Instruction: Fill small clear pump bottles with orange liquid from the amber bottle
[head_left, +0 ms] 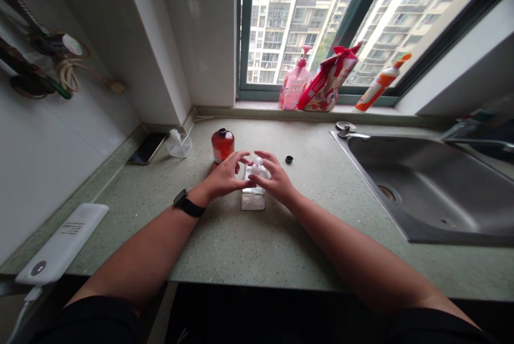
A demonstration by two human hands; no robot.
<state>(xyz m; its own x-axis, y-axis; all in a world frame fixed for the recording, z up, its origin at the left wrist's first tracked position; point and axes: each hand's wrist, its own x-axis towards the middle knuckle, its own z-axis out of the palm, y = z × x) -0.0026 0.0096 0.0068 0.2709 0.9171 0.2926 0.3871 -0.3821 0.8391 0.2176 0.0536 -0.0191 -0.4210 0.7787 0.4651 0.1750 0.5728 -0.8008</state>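
Note:
A small clear pump bottle [257, 167] with a white pump head stands on the counter in front of me, between my two hands. My right hand [274, 177] curls around the pump head, thumb on the near side and fingers on the far side. From the other side, my left hand [225, 177] reaches in with fingers bent and apart, the thumb tip close to the bottle's shoulder; whether it touches is unclear. A silvery-white block-like piece [252, 201] shows just below the bottle. Behind my left hand stands an amber bottle [223, 144] without a cap.
A black cap [289, 159] lies right of my hands. Leftward are a clear container with a white pump [179, 146], a phone [148, 148] and a white power bank [64, 242]. The steel sink [441, 188] is at right. Pink pump bottle [294, 87] and red bag [329, 84] stand on the sill.

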